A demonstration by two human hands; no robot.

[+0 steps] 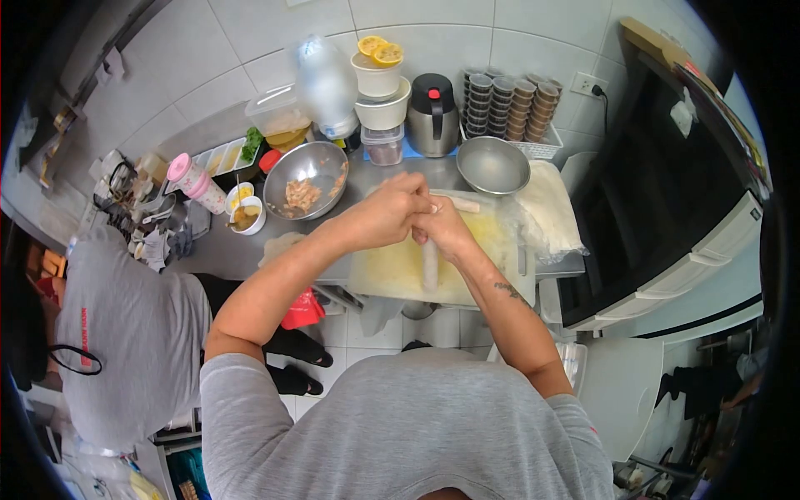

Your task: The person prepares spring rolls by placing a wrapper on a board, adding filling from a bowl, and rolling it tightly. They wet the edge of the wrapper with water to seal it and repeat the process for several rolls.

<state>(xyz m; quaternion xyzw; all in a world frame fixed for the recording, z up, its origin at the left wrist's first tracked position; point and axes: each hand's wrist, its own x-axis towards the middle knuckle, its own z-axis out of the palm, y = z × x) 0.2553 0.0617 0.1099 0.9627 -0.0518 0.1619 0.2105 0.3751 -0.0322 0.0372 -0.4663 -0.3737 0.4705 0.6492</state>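
Head view: left hand and right hand together pinch a pale roll above the board.

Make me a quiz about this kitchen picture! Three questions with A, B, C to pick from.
1. Where are the left hand and right hand?
A. over the cutting board
B. inside a bowl
C. on the floor

2. How many metal bowls stand on the counter?
A. one
B. two
C. five

3. The right metal bowl is:
A. empty
B. full of lemons
C. upside down

Answers:
1 A, both hands meet above the board.
2 B, the left metal bowl holds food, the right one nothing.
3 A, its inside shows bare.
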